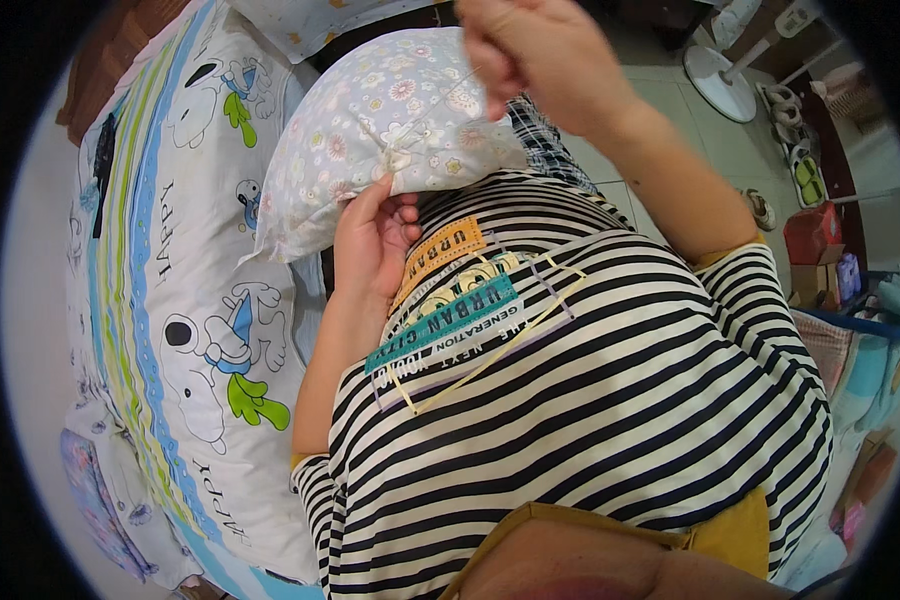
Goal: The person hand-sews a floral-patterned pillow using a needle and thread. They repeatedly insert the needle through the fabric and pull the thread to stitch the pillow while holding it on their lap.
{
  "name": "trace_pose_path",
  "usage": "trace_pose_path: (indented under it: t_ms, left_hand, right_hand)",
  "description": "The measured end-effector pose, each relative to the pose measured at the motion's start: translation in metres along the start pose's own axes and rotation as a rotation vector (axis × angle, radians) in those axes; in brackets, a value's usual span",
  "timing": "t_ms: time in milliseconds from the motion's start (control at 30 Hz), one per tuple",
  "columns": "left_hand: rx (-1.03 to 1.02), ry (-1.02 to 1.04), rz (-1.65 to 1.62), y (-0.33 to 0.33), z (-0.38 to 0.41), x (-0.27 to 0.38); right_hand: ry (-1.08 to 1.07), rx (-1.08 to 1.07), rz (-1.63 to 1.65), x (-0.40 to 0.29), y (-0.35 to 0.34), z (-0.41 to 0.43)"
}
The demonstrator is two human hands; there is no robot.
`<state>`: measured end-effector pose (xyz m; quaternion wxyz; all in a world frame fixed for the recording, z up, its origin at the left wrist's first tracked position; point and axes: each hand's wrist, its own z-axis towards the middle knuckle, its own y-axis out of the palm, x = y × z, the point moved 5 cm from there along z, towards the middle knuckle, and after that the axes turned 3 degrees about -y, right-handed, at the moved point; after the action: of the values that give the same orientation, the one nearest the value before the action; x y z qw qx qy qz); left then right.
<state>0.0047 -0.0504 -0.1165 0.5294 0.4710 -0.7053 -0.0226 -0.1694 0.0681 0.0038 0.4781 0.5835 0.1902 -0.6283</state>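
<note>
A pale pillow with a flower print rests on my lap. Its fabric is gathered into a puckered spot near the side closest to me. My left hand grips the pillow at that gather, thumb on top and fingers curled below. Above the pillow's far right side, my right hand is raised with its fingers closed, blurred by movement. A thin thread stretches from the gather up to the right hand's fingers. Whether a needle is between those fingers is too blurred to tell.
On the left lies a bed with printed cartoon bedding. At the upper right are a white round stand base on the tiled floor, shoes on a rack, a red bag and a cardboard box.
</note>
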Motion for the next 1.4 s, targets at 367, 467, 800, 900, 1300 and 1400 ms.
trace_pose_path:
  t_ms: [367, 467, 800, 900, 1300, 1400]
  left_hand:
    - [-0.022, 0.005, 0.027, 0.001, -0.004, 0.001]
    - [-0.088, 0.026, 0.179, 0.013, -0.017, 0.013]
    - [-0.344, 0.930, 1.358, 0.103, -0.041, 0.061]
    - [-0.414, 0.731, 1.347, 0.096, -0.026, 0.056]
    - [-0.205, 0.722, 1.031, 0.034, -0.066, 0.086]
    - [-0.223, 0.815, 1.055, 0.036, -0.094, 0.087]
  right_hand:
    - [-0.288, 0.183, 0.548, -0.092, -0.141, -0.059]
    - [-0.251, 0.132, 0.627, -0.089, -0.149, -0.075]
    - [-0.402, -0.189, 0.573, -0.093, -0.098, -0.096]
    - [-0.410, -0.435, 0.440, -0.098, -0.097, -0.098]
    - [-0.051, -0.381, 0.238, -0.049, -0.031, -0.095]
    - [0.030, -0.389, 0.190, -0.041, -0.019, -0.094]
